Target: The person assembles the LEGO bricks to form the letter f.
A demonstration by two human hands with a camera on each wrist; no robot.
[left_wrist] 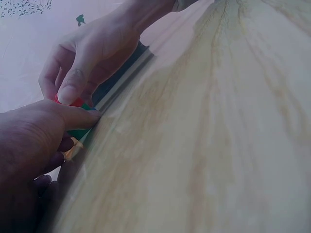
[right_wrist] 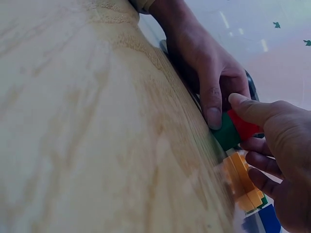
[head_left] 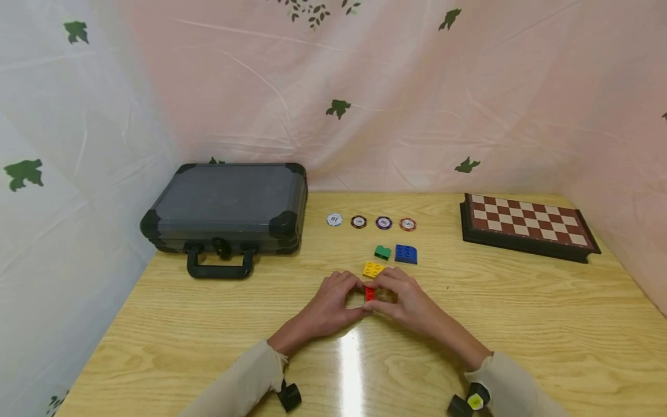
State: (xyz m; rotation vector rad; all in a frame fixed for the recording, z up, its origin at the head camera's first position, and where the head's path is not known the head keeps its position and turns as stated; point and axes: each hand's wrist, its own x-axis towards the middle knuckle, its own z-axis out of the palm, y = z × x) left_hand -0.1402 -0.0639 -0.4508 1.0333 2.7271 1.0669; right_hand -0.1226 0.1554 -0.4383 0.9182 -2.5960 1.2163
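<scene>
Both hands meet over the wooden table around two joined toy bricks. My left hand (head_left: pixel 333 301) pinches the lower, green brick (right_wrist: pixel 225 133) between thumb and fingers. With thumb and fingertips, my right hand (head_left: pixel 409 298) grips the red brick (head_left: pixel 370 294) that sits on top of that green one. In the head view the red brick covers the held green one. Just beyond the fingers lies a yellow brick (head_left: pixel 372 269), partly overlapped by the right hand. Behind it are another green brick (head_left: pixel 383 252) and a blue brick (head_left: pixel 406 254) with one rounded corner.
A dark grey case (head_left: pixel 229 202) with a black handle (head_left: pixel 221 271) stands at the back left. Several poker chips, including a white chip (head_left: pixel 334 219) and a red chip (head_left: pixel 407 224), form a row behind the bricks. At the back right lies a chessboard (head_left: pixel 528 223). Patterned cloth (head_left: pixel 385 139) hangs behind.
</scene>
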